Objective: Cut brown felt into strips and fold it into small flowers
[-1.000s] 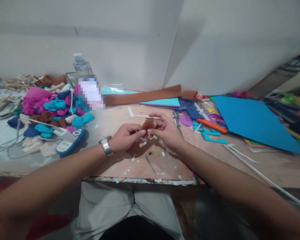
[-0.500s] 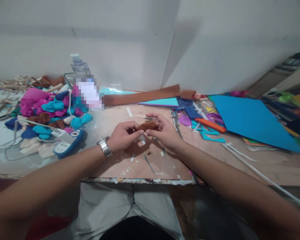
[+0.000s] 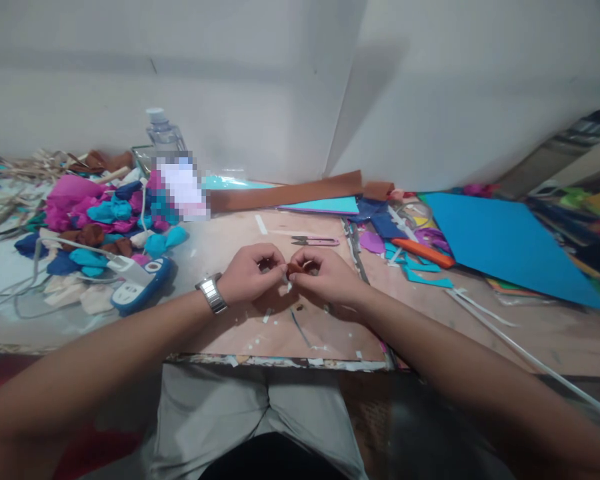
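Between my fingertips is a small brown piece of crinkled paper (image 3: 295,268), mostly hidden by the fingers. My left hand (image 3: 253,273), with a metal watch (image 3: 212,293) on its wrist, is closed in a pinch at the piece's left edge. My right hand (image 3: 333,275) pinches the same piece from the right, its fingers curled. Just beyond the hands, a pair of pink-handled thread snips (image 3: 315,241) lies on the table. A few pale scraps and a thin dark strip (image 3: 300,328) lie below the hands.
At left, crumpled coloured paper pieces (image 3: 113,210) surround a blue power strip (image 3: 143,287) with a cable. A bottle (image 3: 165,133) stands behind. Along the back lies a long brown strip (image 3: 285,191). An orange cutter (image 3: 425,253) and a blue sheet (image 3: 510,247) are at right.
The brown piece has been turned and gathered smaller between the fingertips. My right fingers have curled in, uncovering the snips behind them. The view has shifted slightly.
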